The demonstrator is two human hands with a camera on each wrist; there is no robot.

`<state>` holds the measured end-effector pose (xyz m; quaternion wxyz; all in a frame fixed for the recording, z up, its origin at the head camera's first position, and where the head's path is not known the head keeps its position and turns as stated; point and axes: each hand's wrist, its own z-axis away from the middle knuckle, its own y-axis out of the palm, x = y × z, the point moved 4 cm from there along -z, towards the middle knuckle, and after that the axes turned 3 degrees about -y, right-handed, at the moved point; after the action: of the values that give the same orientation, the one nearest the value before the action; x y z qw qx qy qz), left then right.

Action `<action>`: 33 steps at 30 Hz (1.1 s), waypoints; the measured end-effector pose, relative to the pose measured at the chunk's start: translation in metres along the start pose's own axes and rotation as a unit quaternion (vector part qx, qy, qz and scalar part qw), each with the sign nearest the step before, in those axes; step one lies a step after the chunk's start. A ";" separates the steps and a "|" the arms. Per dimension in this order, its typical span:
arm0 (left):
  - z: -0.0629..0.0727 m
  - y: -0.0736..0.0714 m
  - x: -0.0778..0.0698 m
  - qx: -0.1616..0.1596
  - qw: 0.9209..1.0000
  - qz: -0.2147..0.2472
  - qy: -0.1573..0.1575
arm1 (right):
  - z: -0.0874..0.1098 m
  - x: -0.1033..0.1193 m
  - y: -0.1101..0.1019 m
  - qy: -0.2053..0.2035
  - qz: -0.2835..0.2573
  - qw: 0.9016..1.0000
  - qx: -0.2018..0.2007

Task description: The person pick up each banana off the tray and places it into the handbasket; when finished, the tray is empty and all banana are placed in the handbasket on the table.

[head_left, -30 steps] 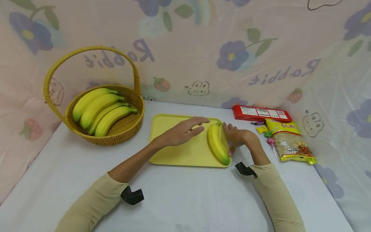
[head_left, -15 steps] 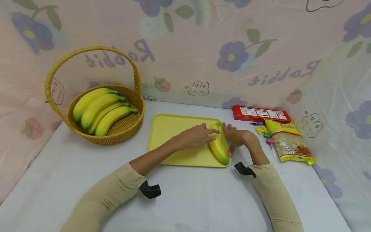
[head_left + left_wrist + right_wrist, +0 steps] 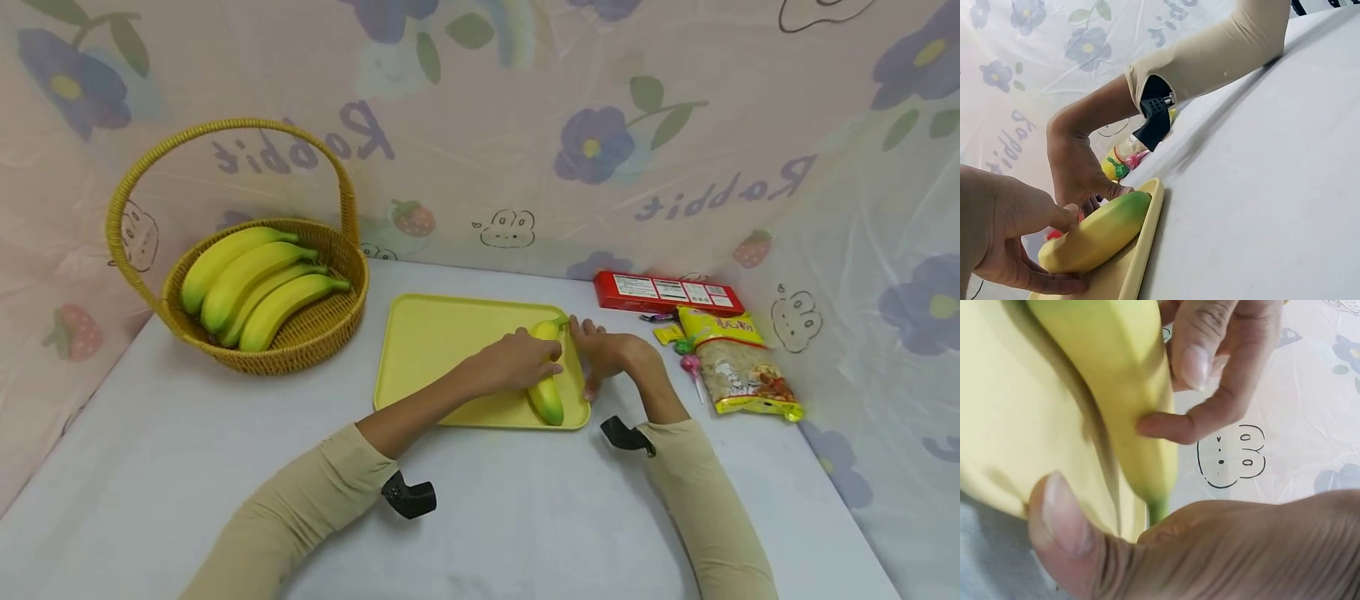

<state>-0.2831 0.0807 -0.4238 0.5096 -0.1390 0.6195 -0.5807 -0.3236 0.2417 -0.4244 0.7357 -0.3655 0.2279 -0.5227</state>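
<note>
A yellow banana with green ends (image 3: pixel 547 407) lies on the right part of a pale yellow tray (image 3: pixel 427 333). My left hand (image 3: pixel 516 362) grips it from above around the middle. In the left wrist view, thumb and fingers lie on opposite sides of the banana (image 3: pixel 1100 234). My right hand (image 3: pixel 606 350) rests against the tray's right edge, its fingers extended and wrist bent. The right wrist view shows that hand's thumb (image 3: pixel 1063 515) at the tray rim, close to the banana's stem end. Part of the banana is hidden under my left hand.
A woven basket (image 3: pixel 348 333) with a tall handle holds several bananas (image 3: pixel 251 275) on the left. To the right lie a red box (image 3: pixel 667 292), a yellow snack bag (image 3: pixel 742 367), a pink lollipop (image 3: pixel 691 363) and small wrapped sweets. A patterned curtain stands behind the table.
My left hand has come rightward and taken hold of the banana. The banana has shifted slightly left, away from the tray's right rim. My right hand has stayed by the tray edge.
</note>
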 end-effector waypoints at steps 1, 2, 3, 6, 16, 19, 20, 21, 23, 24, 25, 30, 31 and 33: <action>0.000 -0.001 0.000 -0.002 1.000 0.006 -0.001 | -0.001 0.000 0.000 -0.002 0.000 1.000 -0.001; 0.000 -0.002 0.000 -0.002 1.000 0.011 -0.003 | -0.001 0.001 -0.001 -0.003 0.000 1.000 0.000; 0.001 -0.004 0.000 -0.003 1.000 0.015 -0.007 | -0.001 0.001 -0.001 -0.005 -0.001 1.000 0.000; 0.002 -0.008 0.002 -0.005 0.999 0.024 -0.021 | -0.003 0.002 -0.001 -0.006 -0.004 1.000 0.000; 0.016 -0.038 0.004 -0.038 0.999 0.028 -0.003 | -0.003 0.002 0.002 0.005 -0.015 1.000 0.006; 0.026 -0.055 0.007 -0.057 0.998 0.031 0.002 | -0.001 0.001 0.001 0.003 -0.005 1.000 0.001; 0.030 -0.061 0.008 -0.062 0.998 0.032 0.003 | -0.001 0.001 0.001 0.002 -0.006 1.000 0.000; 0.035 -0.067 0.010 -0.067 0.997 0.036 -0.001 | -0.001 0.001 0.001 0.002 -0.006 1.000 0.000; 0.045 -0.080 0.015 -0.077 0.996 0.043 -0.010 | -0.002 0.001 0.002 0.000 -0.012 1.000 0.000; 0.050 -0.086 0.018 -0.083 0.995 0.045 -0.017 | -0.002 0.001 0.003 0.001 -0.015 1.000 0.001; 0.055 -0.091 0.021 -0.091 0.994 0.049 -0.023 | -0.001 0.000 0.004 0.001 -0.020 1.000 0.002; 0.081 -0.122 0.039 -0.135 0.988 0.057 -0.055 | 0.002 -0.002 0.003 0.003 -0.025 1.000 0.002; 0.087 -0.128 0.043 -0.144 0.986 0.058 -0.061 | 0.003 -0.002 0.002 0.003 -0.026 1.000 0.001; 0.099 -0.140 0.053 -0.155 0.984 0.061 -0.071 | 0.003 -0.002 0.001 0.003 -0.031 1.000 0.000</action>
<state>-0.2864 -0.0573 -0.3090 0.5591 -0.2192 0.6713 -0.4344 -0.3215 0.2446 -0.4232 0.7184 -0.3707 0.2194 -0.5462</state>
